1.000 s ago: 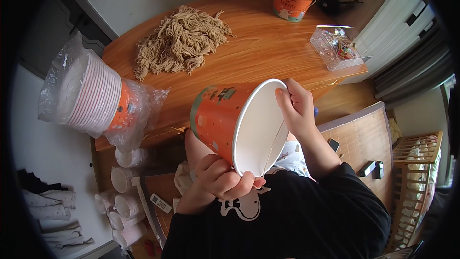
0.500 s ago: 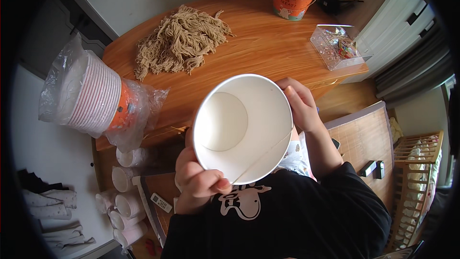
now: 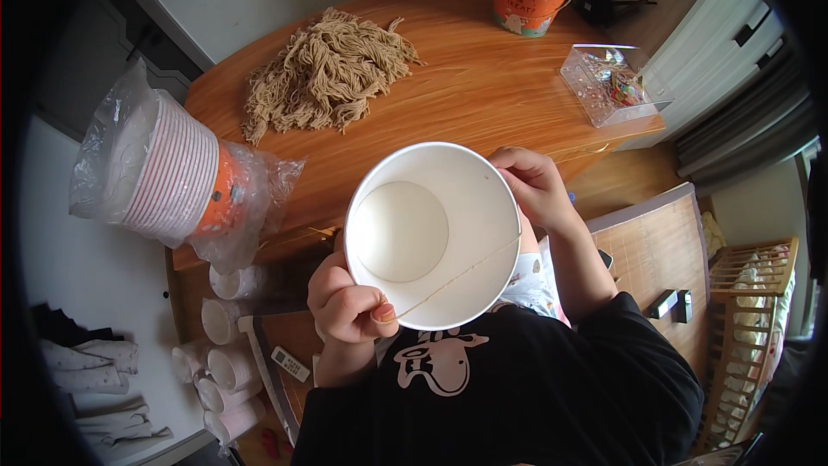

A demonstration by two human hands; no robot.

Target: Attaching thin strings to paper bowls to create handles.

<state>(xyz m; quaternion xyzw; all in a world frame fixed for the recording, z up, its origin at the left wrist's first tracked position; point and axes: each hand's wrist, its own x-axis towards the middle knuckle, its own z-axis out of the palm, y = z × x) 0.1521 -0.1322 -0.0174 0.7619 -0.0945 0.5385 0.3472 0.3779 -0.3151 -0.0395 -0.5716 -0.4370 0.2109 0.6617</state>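
Observation:
A paper bucket (image 3: 479,207), white inside, is held in front of my chest with its mouth facing up at me. My left hand (image 3: 349,300) is closed at the lower left of its rim, with thumb and finger pinching the end of a thin beige string (image 3: 457,278). That string runs slantwise across the mouth to the right side of the rim. On the upper right, my right hand (image 3: 536,185) is closed, gripping the bucket's edge; some of its fingers are hidden behind the wall.
A heap of beige strings (image 3: 332,73) lies on the wooden table (image 3: 470,78). Stacked orange buckets (image 3: 524,9) stand at the back. A clear tray (image 3: 604,108) with small items sits right. Plastic-wrapped buckets (image 3: 177,173) are at left, more (image 3: 231,369) on the floor.
My left hand has drawn slightly left with the string end, which now spans the mouth more visibly. The bucket has tipped a little, and my right hand has shifted slightly along the rim.

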